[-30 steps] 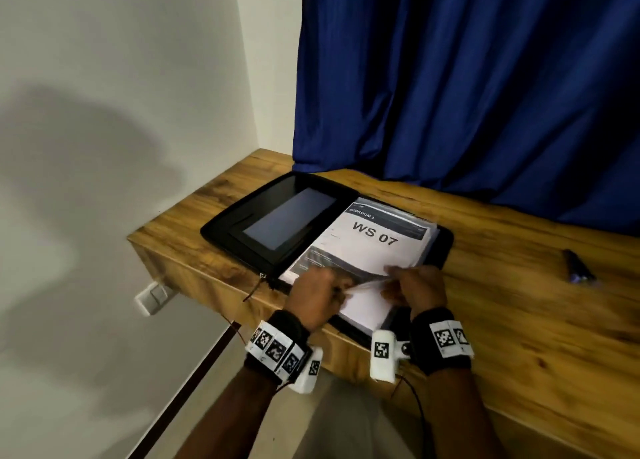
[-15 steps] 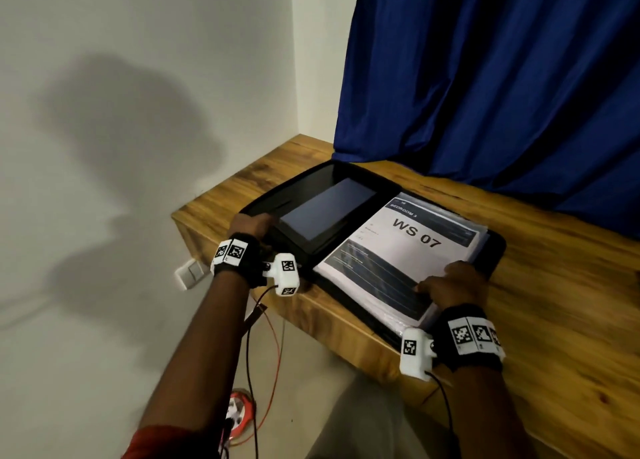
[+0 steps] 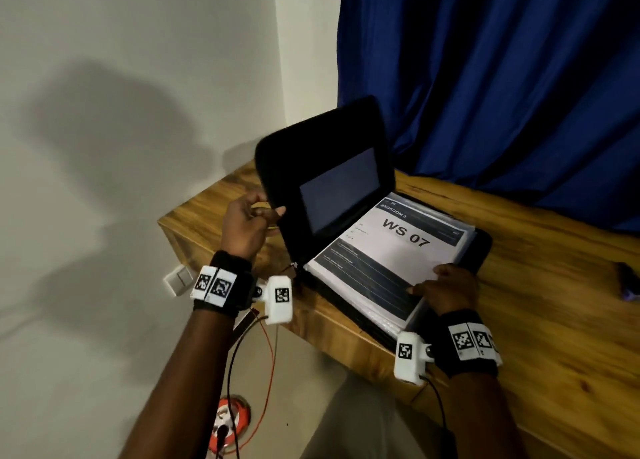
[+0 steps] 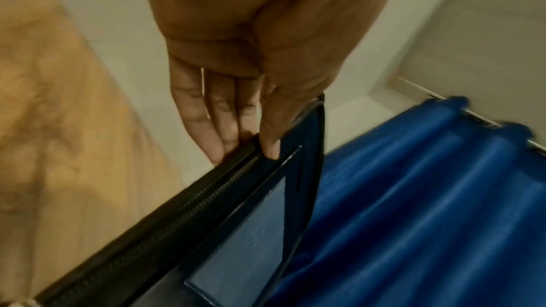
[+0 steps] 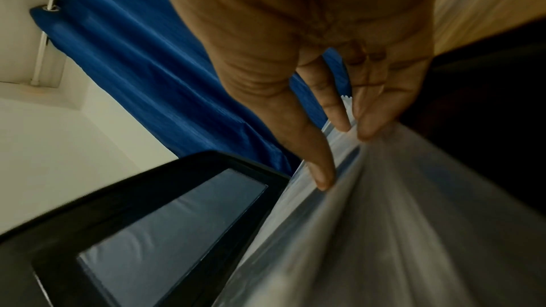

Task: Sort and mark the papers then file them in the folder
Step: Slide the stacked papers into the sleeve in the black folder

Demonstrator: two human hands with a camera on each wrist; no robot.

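A black zip folder (image 3: 483,247) lies at the desk's left end with its left cover (image 3: 322,161) raised nearly upright. My left hand (image 3: 254,216) pinches the cover's zipped outer edge (image 4: 207,183), thumb on the inside, fingers (image 4: 212,130) behind. The cover's inside has a grey pocket window (image 3: 341,188). A stack of papers in clear sleeves (image 3: 391,254), top sheet reading "WS 07", lies in the folder's right half. My right hand (image 3: 446,285) rests on the stack's near right corner, straight fingers (image 5: 322,172) pressing the sleeves (image 5: 384,218).
The wooden desk (image 3: 554,320) runs to the right under a blue curtain (image 3: 502,78). A dark marker (image 3: 628,282) lies at the right edge. A white wall (image 3: 138,112) stands on the left. Cables and a red-and-white thing (image 3: 230,420) sit on the floor below.
My left hand left the papers, took the folder's left cover at its outer edge and swung it up from flat to nearly upright. The right hand stayed pressing on the stack.
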